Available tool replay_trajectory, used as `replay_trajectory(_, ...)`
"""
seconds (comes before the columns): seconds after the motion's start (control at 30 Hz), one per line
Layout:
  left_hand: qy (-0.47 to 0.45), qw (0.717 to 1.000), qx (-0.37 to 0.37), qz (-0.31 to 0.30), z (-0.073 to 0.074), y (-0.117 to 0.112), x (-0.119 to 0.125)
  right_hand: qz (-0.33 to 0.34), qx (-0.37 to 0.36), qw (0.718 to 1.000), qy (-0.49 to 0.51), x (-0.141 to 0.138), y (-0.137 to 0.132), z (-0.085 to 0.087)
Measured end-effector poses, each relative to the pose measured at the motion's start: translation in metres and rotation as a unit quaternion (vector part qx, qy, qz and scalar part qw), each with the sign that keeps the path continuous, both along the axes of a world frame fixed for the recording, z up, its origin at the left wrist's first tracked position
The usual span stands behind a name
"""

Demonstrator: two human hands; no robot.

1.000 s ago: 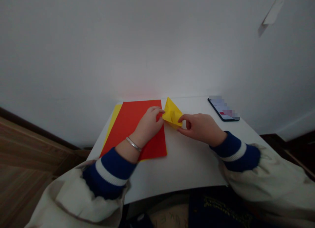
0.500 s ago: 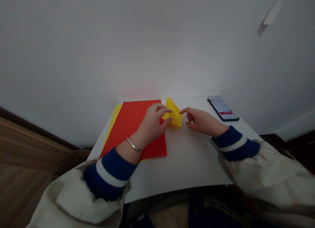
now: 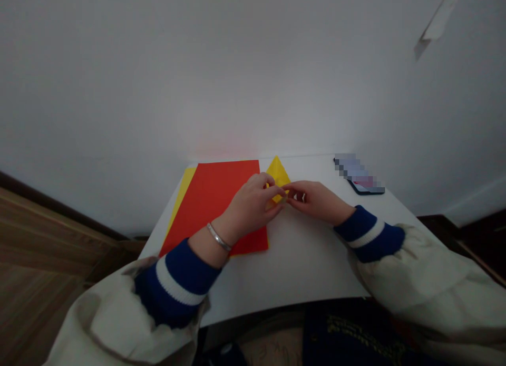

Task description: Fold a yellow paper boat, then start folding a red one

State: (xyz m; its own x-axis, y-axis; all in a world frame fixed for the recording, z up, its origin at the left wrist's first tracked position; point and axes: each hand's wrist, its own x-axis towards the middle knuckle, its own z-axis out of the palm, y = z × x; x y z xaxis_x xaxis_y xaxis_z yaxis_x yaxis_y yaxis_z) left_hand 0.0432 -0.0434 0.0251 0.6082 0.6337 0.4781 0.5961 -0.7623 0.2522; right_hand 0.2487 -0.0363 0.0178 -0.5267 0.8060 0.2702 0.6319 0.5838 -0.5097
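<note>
A folded piece of yellow paper (image 3: pixel 278 171) stands near the far edge of the white table, its pointed tip facing the wall. My left hand (image 3: pixel 256 201) pinches its near part between thumb and fingers. From the other side, my right hand (image 3: pixel 312 198) pinches the near right corner, thumb and forefinger closed on it. The fingertips of both hands almost meet and hide the lower part of the paper. Beneath my left hand and wrist lies a red sheet (image 3: pixel 209 202), with a yellow sheet (image 3: pixel 182 189) showing along its left side.
At the right of the white table (image 3: pixel 312 266) lies a phone (image 3: pixel 361 179), its screen partly blurred out. A pale wall (image 3: pixel 253 76) rises directly behind the table. Wooden furniture (image 3: pixel 43 255) stands at the left.
The yellow paper has been turned so its tip points more straight away from me. My right hand has moved left and closed on its corner; my left hand has shifted slightly right and nearer me.
</note>
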Motion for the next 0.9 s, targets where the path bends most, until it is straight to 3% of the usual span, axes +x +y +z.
replay_trajectory(0.13, -0.055, 0.998, -0.027, 0.015, -0.005, 0.006, -0.002, -0.034, 0.082, 0.996, -0.003, 0.005, 0.004, -0.002)
replay_trajectory(0.33, -0.102, 0.99, -0.021, 0.093, -0.012, 0.017, -0.012, -0.111, 0.201, 0.973, -0.028, 0.018, 0.013, -0.007)
replay_trajectory(0.63, -0.17, 0.978, -0.081, 0.084, -0.014, 0.017, -0.015, -0.096, 0.123, 0.988, 0.005, 0.02, 0.019, -0.018)
replay_trajectory(0.77, -0.182, 0.977, -0.085, 0.071, -0.015, 0.018, -0.015, -0.072, 0.079, 0.994, 0.035, 0.018, 0.018, -0.015)
replay_trajectory(0.9, -0.198, 0.972, -0.083, 0.1, -0.021, 0.026, -0.018, -0.053, 0.069, 0.996, 0.021, 0.016, 0.015, -0.007)
